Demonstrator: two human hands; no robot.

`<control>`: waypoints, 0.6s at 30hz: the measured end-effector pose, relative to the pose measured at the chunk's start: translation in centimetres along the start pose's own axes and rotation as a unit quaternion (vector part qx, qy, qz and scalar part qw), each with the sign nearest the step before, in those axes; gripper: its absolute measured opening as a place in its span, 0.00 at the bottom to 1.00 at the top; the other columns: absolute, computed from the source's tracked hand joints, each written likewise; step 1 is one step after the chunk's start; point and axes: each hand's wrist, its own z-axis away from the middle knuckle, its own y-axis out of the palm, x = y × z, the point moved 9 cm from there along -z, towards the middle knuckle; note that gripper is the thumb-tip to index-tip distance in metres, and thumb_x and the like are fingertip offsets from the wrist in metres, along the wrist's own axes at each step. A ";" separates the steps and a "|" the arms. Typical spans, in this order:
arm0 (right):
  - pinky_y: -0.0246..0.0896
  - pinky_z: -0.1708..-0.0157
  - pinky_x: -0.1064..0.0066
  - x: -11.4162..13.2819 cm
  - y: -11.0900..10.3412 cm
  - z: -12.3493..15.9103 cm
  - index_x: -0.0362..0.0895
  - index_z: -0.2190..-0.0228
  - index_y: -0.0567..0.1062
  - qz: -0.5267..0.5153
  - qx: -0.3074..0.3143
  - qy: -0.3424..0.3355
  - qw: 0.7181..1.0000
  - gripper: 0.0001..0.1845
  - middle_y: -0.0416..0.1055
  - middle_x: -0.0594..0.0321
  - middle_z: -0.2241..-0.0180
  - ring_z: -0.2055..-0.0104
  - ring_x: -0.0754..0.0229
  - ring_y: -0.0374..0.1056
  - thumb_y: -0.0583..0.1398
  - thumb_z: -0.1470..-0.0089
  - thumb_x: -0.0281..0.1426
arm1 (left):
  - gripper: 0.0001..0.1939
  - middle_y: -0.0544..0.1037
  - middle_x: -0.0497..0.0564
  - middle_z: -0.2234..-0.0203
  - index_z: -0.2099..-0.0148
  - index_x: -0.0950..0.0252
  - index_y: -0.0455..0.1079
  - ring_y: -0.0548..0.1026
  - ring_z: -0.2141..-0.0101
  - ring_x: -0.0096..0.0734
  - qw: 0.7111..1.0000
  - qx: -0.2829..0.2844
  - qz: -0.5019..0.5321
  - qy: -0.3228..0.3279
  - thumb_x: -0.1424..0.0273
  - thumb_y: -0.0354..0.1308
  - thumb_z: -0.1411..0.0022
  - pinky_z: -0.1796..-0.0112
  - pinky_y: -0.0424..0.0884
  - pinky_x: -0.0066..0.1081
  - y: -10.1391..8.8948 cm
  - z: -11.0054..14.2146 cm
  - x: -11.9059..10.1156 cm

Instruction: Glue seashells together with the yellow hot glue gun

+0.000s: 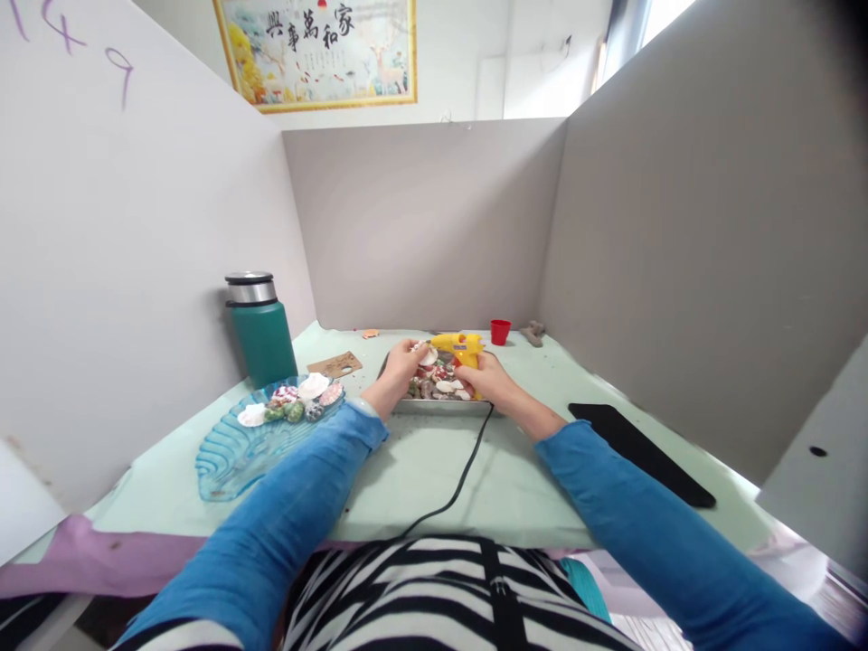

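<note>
My right hand is wrapped round the handle of a yellow glue gun, whose nozzle points left. A black cord runs from its handle down toward my lap. Between the fingers of my left hand is a white seashell, close to the nozzle; whether the two touch I cannot tell. Below both hands sits a shallow metal tray with shells and stones in it. My hands partly cover its sides.
A blue glass dish with several shells stands at the left, before a green bottle. Behind lies a piece of brown card. A red cup and grey driftwood are at the back right. A black mat lies right. Partitions enclose three sides.
</note>
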 end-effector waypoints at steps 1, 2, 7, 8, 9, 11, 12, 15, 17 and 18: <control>0.51 0.85 0.75 0.0 0.0 0.0 0.43 0.74 0.68 0.004 -0.001 -0.003 1.000 0.08 0.60 0.71 0.87 0.85 0.67 0.55 0.55 0.62 0.29 | 0.07 0.76 0.50 0.72 0.63 0.67 0.67 0.72 0.79 0.22 1.000 -0.004 -0.001 -0.001 0.70 0.61 0.42 0.78 0.65 0.22 -0.1 0.1 -0.1; 0.51 0.85 0.76 -0.1 -0.1 -0.1 0.43 0.74 0.68 0.006 -0.002 -0.005 1.000 0.07 0.60 0.71 0.87 0.85 0.67 0.55 0.55 0.62 0.29 | 0.07 0.76 0.50 0.72 0.64 0.67 0.67 0.72 0.79 0.22 1.000 -0.009 0.000 -0.002 0.70 0.61 0.42 0.78 0.65 0.22 -0.1 0.1 -0.1; 0.51 0.84 0.76 -0.5 -0.2 -0.4 0.43 0.73 0.69 0.011 -0.009 -0.003 1.000 0.07 0.60 0.71 0.86 0.85 0.68 0.56 0.55 0.60 0.30 | 0.10 0.75 0.49 0.72 0.63 0.67 0.67 0.72 0.80 0.21 1.000 -0.027 0.000 -0.002 0.69 0.63 0.44 0.78 0.65 0.22 -0.5 0.2 -0.2; 0.51 0.85 0.76 -0.6 -0.3 -0.4 0.43 0.73 0.69 0.012 -0.010 0.000 1.000 0.08 0.61 0.71 0.86 0.85 0.68 0.56 0.55 0.61 0.30 | 0.09 0.75 0.49 0.72 0.63 0.67 0.67 0.72 0.80 0.21 1.000 -0.026 -0.001 -0.003 0.69 0.63 0.44 0.79 0.65 0.22 -0.5 0.2 -0.2; 0.51 0.85 0.76 -0.7 -0.2 -0.4 0.44 0.73 0.68 0.012 -0.010 0.003 1.000 0.08 0.61 0.71 0.86 0.85 0.67 0.56 0.55 0.61 0.30 | 0.09 0.75 0.49 0.72 0.63 0.67 0.67 0.72 0.81 0.21 1.000 -0.025 -0.003 -0.006 0.69 0.62 0.43 0.79 0.65 0.22 -0.5 0.2 -0.1; 0.52 0.85 0.75 -0.7 -0.2 -0.4 0.44 0.73 0.68 0.011 -0.010 0.001 1.000 0.08 0.60 0.71 0.86 0.85 0.67 0.56 0.55 0.61 0.30 | 0.08 0.75 0.49 0.72 0.62 0.67 0.67 0.72 0.81 0.21 1.000 -0.023 -0.005 -0.005 0.71 0.61 0.43 0.79 0.65 0.22 -0.4 0.1 -0.1; 0.52 0.85 0.75 -0.6 -0.2 -0.4 0.44 0.73 0.67 0.011 -0.010 -0.002 1.000 0.08 0.60 0.71 0.86 0.85 0.67 0.56 0.55 0.61 0.30 | 0.07 0.75 0.49 0.72 0.62 0.67 0.67 0.72 0.81 0.21 1.000 -0.022 -0.005 -0.001 0.71 0.61 0.43 0.79 0.65 0.22 -0.4 0.2 -0.2; 0.51 0.85 0.75 -0.4 -0.2 -0.3 0.44 0.72 0.67 0.006 -0.012 -0.007 1.000 0.08 0.60 0.71 0.86 0.85 0.67 0.56 0.55 0.61 0.29 | 0.08 0.75 0.48 0.72 0.61 0.66 0.67 0.72 0.80 0.21 1.000 -0.018 -0.001 0.007 0.72 0.61 0.43 0.78 0.65 0.21 -0.4 0.2 -0.4; 0.51 0.85 0.75 -0.4 -0.1 -0.3 0.45 0.73 0.66 0.006 -0.012 -0.003 1.000 0.08 0.60 0.71 0.86 0.85 0.67 0.55 0.54 0.61 0.30 | 0.08 0.75 0.48 0.71 0.61 0.66 0.68 0.72 0.79 0.21 1.000 -0.019 0.001 0.006 0.72 0.62 0.44 0.78 0.66 0.21 -0.4 0.3 -0.4; 0.51 0.85 0.76 -0.5 -0.1 -0.3 0.45 0.73 0.66 0.006 -0.012 -0.001 1.000 0.08 0.60 0.71 0.86 0.85 0.67 0.55 0.54 0.61 0.30 | 0.09 0.75 0.48 0.71 0.61 0.66 0.68 0.72 0.79 0.21 1.000 -0.020 0.001 0.005 0.72 0.62 0.44 0.78 0.66 0.22 -0.4 0.3 -0.4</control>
